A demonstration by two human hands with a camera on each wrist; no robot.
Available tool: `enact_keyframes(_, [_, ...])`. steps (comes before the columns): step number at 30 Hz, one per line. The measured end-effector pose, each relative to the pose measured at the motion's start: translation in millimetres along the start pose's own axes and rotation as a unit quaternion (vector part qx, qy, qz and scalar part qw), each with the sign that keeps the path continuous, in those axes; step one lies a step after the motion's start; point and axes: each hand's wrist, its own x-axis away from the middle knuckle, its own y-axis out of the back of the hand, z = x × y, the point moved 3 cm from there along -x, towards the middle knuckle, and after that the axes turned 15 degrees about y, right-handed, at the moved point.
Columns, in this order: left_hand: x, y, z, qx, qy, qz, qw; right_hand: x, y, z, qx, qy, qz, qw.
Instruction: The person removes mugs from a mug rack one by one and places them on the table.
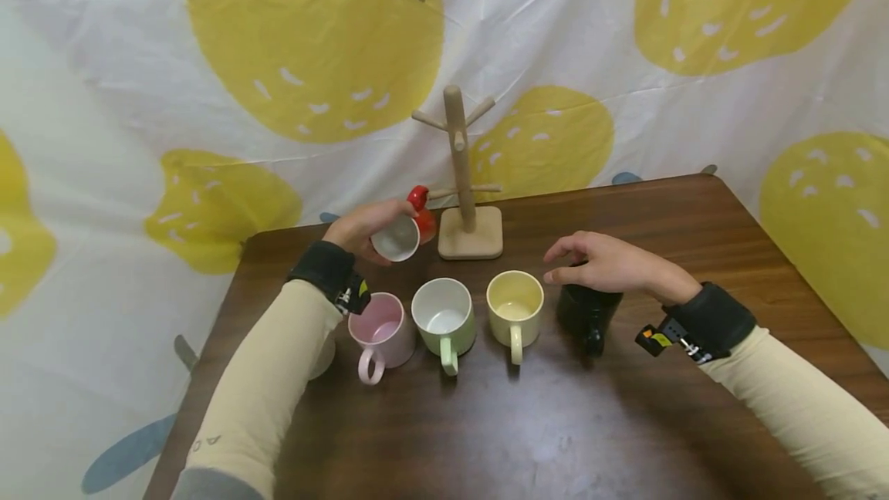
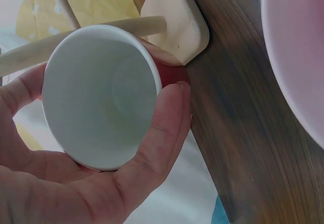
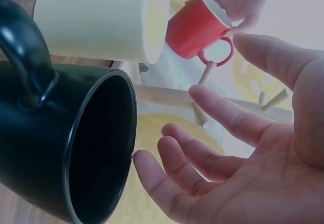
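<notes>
My left hand grips a red mug with a white inside, fingers and thumb around its body. The mug is tipped, its mouth toward me and its handle beside the lower left peg of a wooden mug tree. In the right wrist view, the peg's tip overlaps the ring of the red handle. My right hand hovers over a black mug, fingers loosely bent and nothing between them. That mug stands upright, its mouth partly hidden by the hand in the head view.
Left of the black mug stand a yellow mug, a green mug and a pink mug, handles toward me. Another pale cup is mostly hidden behind my left sleeve. A patterned cloth hangs behind the wooden table.
</notes>
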Motion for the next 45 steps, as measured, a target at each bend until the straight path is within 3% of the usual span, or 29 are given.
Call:
enact_keyframes(12, [5.9,-0.2,-0.7,-0.028,0.016,0.019,0.9993,-0.1,3,-4,0.006,0.0,0.006,1.0])
enact_keyframes(29, [11.9,-10.4,-17.6,-0.092,0.024,0.018,0.9953,-3.3,9,-1,0.008,0.004,0.012,0.9999])
enact_keyframes(36, [17.7,-10.9,-20.9,-0.111,0.013,0.018,0.9936,-8.8,11,1,0.005,0.008,0.016,0.9998])
enact_keyframes(45, [27.4,-17.5,-34.2,-0.138,-0.019,-0.013,0.9901,-15.4,15,1,0.017,0.013,0.009,0.9997])
